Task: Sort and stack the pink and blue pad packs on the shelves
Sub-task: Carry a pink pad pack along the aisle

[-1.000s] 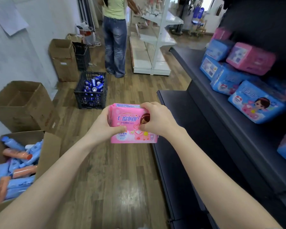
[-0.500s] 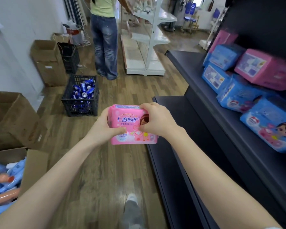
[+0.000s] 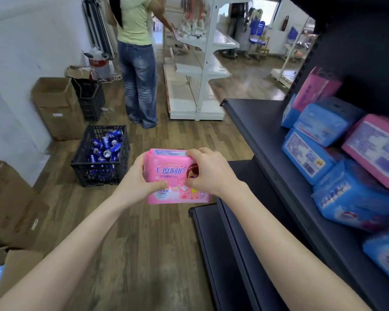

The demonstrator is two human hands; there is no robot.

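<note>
The dark shelf (image 3: 263,135) is seen on the right, its near end bare. Further along it, blue packs (image 3: 328,120) and pink packs (image 3: 377,149) are heaped together, tilted and unsorted. Out in front, over the wooden floor (image 3: 166,254) and just left of the shelf edge, a pink pack (image 3: 171,173) is held upright, printed face to the camera.

It is gripped from both sides. The left hand (image 3: 136,187) is wrapped round the left edge with its thumb (image 3: 160,184) pressed on the front. The right hand (image 3: 213,173) is curled over the top right corner, fingers (image 3: 198,152) hooked on the upper edge. How the fingers lie behind the pack cannot be told.

The pack is judged light and soft, with padding that gives under a squeeze. Its glossy film wrap is likely a little slippery. No fragility is expected, though a hard pinch could crease it. It is best taken across the short ends, thumb in front and fingers behind. That way the broad flat faces are left free for stacking on other pink ones.
</note>
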